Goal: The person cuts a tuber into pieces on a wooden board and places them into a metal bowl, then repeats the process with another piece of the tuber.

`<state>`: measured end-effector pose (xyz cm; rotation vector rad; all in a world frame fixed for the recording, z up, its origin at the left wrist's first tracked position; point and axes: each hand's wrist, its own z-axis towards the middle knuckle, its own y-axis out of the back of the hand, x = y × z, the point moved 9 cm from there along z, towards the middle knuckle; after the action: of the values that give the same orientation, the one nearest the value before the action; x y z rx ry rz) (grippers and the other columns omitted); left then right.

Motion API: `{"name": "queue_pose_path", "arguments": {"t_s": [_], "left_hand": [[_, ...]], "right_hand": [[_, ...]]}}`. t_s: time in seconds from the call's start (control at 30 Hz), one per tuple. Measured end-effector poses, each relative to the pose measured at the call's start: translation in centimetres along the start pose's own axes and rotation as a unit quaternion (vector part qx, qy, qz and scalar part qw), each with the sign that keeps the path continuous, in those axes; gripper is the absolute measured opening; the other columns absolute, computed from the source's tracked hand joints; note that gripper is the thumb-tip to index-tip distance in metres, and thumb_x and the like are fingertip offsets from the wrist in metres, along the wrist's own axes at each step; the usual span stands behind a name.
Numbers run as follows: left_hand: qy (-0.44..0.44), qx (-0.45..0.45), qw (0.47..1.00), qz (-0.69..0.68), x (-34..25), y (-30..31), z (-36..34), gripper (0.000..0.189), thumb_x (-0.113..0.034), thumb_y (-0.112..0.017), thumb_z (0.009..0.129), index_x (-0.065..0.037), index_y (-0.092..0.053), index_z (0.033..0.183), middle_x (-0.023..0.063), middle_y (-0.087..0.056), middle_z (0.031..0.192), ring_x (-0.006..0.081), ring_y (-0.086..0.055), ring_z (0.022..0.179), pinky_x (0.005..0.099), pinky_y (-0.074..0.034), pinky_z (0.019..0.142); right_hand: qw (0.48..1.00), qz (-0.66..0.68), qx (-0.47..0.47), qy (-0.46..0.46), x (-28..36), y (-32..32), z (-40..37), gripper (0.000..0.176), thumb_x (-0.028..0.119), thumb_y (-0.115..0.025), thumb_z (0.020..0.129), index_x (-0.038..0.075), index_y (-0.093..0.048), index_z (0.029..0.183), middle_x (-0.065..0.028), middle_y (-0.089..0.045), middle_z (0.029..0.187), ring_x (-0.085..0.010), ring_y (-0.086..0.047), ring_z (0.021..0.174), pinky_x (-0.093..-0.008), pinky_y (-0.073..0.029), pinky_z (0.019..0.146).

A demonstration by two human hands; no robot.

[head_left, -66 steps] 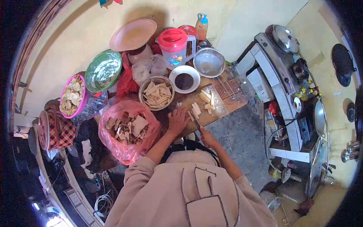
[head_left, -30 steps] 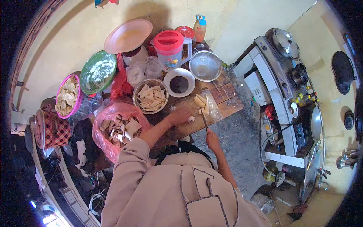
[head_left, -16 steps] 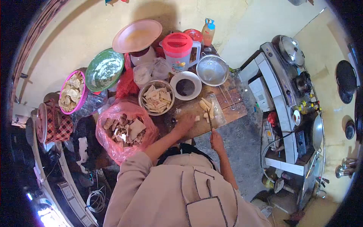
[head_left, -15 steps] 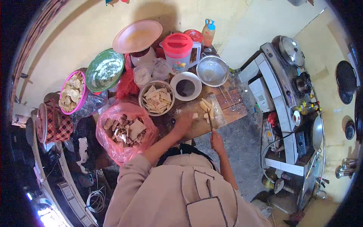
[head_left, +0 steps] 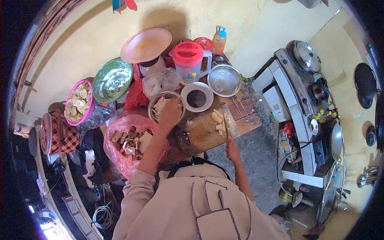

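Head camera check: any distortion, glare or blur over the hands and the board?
Head view: heavy fisheye, black corners, walls bowed; soft even light, no glare on the wooden board; the left hand over the metal bowl looks slightly soft; the right hand and its knife are small but legible.

white bowl of dark sauce point(head_left: 186, 98) beyond the grip and leftward, steel strainer point(head_left: 223, 80) and red-lidded jug point(head_left: 188, 60) farther beyond, pink bag of scraps point(head_left: 119, 160) well left of it, stove point(head_left: 298, 90) off right
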<state>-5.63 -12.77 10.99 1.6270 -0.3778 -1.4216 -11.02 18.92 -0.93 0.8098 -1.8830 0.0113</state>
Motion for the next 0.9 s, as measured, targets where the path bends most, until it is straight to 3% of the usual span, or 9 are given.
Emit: {"name": "queue_pose_path", "arguments": {"t_s": [0.07,0.13,0.2,0.33,0.53,0.63,0.73,0.9], "left_hand": [[-0.084,-0.021,0.996,-0.002,-3.3,-5.4,-0.9,0.024,-0.011,-0.047,0.075,-0.003,-0.051,0.097,0.0178,-0.052,0.101,0.0338,-0.053,0.09,0.0413,-0.043,0.077],[-0.121,0.098,0.987,0.036,-6.6,-11.3,-1.3,0.02,-0.012,-0.049,0.073,-0.005,-0.053,0.092,0.0134,-0.052,0.099,0.0297,-0.052,0.092,0.0387,-0.044,0.076],[-0.191,0.035,0.975,0.108,-8.0,-14.4,-0.4,0.02,-0.015,-0.051,0.072,-0.007,-0.054,0.09,0.0097,-0.052,0.097,0.0258,-0.05,0.094,0.0371,-0.043,0.077],[-0.337,-0.023,0.923,0.183,-9.6,-16.4,-0.4,0.021,-0.019,-0.052,0.069,-0.012,-0.054,0.089,0.0035,-0.051,0.096,0.0193,-0.047,0.098,0.0341,-0.041,0.081],[-0.433,-0.001,0.874,0.219,-7.2,-16.7,-1.7,0.025,-0.015,-0.049,0.072,-0.012,-0.055,0.096,0.0041,-0.05,0.108,0.0218,-0.043,0.109,0.0352,-0.037,0.089],[-0.413,0.069,0.898,0.136,-5.4,-16.8,-2.5,0.028,-0.014,-0.047,0.073,-0.012,-0.055,0.1,0.0093,-0.048,0.113,0.0264,-0.04,0.114,0.0374,-0.035,0.093],[-0.378,0.063,0.919,0.097,-3.5,-15.9,-4.5,0.028,-0.011,-0.048,0.073,-0.011,-0.055,0.1,0.014,-0.045,0.117,0.0305,-0.041,0.113,0.0386,-0.035,0.094],[-0.247,0.064,0.964,0.078,-2.6,-13.1,-7.1,0.036,-0.019,-0.056,0.07,-0.009,-0.053,0.104,0.0145,-0.041,0.123,0.0316,-0.038,0.114,0.0394,-0.033,0.095]], "right_hand": [[0.999,-0.004,-0.03,0.024,-1.5,1.3,1.1,0.054,0.054,-0.03,0.086,0.01,-0.038,0.056,0.0,-0.034,0.043,-0.012,-0.035,0.032,-0.0272,-0.029,0.032],[0.999,0.011,-0.043,0.026,-2.4,2.3,1.5,0.054,0.055,-0.031,0.086,0.01,-0.038,0.056,0.0002,-0.034,0.043,-0.0121,-0.034,0.031,-0.0269,-0.028,0.03],[0.998,0.043,-0.042,0.005,-2.6,3.1,1.1,0.054,0.056,-0.031,0.085,0.011,-0.038,0.056,0.0004,-0.034,0.043,-0.012,-0.033,0.03,-0.0266,-0.027,0.029],[0.996,0.06,-0.067,-0.013,-1.9,4.2,-0.6,0.054,0.056,-0.032,0.085,0.011,-0.038,0.056,0.0006,-0.034,0.044,-0.0118,-0.032,0.03,-0.0265,-0.027,0.029],[0.995,0.048,-0.068,-0.048,-3.9,3.6,-0.8,0.052,0.054,-0.033,0.085,0.011,-0.038,0.057,0.0002,-0.035,0.045,-0.0117,-0.033,0.032,-0.027,-0.027,0.031],[0.998,0.005,-0.059,-0.03,-5.4,3.0,0.4,0.051,0.052,-0.034,0.086,0.01,-0.04,0.059,0.0,-0.036,0.046,-0.0114,-0.034,0.034,-0.027,-0.027,0.031],[0.998,-0.043,-0.042,0.036,-4.5,1.8,1.3,0.05,0.05,-0.034,0.087,0.008,-0.044,0.063,-0.0022,-0.04,0.048,-0.0137,-0.038,0.037,-0.0284,-0.03,0.035],[0.962,-0.176,-0.07,0.198,1.5,-1.4,-0.5,0.05,0.042,-0.029,0.09,-0.001,-0.05,0.074,-0.0188,-0.052,0.064,-0.035,-0.054,0.064,-0.0414,-0.042,0.06]]}}
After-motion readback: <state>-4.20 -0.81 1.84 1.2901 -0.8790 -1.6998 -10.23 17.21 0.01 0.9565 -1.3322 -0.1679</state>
